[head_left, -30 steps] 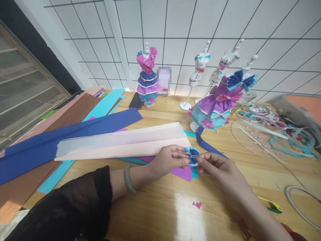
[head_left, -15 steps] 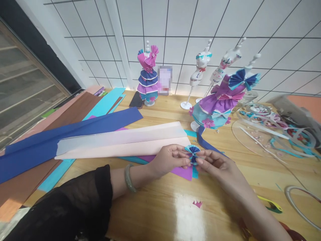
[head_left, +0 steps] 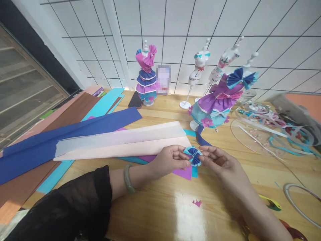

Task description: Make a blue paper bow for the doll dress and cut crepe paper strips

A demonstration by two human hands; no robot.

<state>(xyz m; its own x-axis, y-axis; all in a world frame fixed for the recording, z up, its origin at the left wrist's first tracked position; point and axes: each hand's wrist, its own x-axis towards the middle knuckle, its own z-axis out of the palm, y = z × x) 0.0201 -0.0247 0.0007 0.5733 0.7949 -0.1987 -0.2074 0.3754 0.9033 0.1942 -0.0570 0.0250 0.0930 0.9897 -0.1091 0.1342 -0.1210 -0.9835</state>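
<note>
Round, pleated blue-and-turquoise paper rosette [head_left: 193, 156] at the right-hand end of the long, folded pale-pink paper sheet [head_left: 122, 147]. Left hand [head_left: 167, 163] pinches one edge; right hand [head_left: 222, 162] grips the opposite edge, fingers narrow. Risk: uneven pull could splay or tear pleats; hard squeezing, crease them.

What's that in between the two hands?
In the head view, a pleated blue rosette with a light-blue rim, held between the fingertips of the left hand and right hand.
</note>
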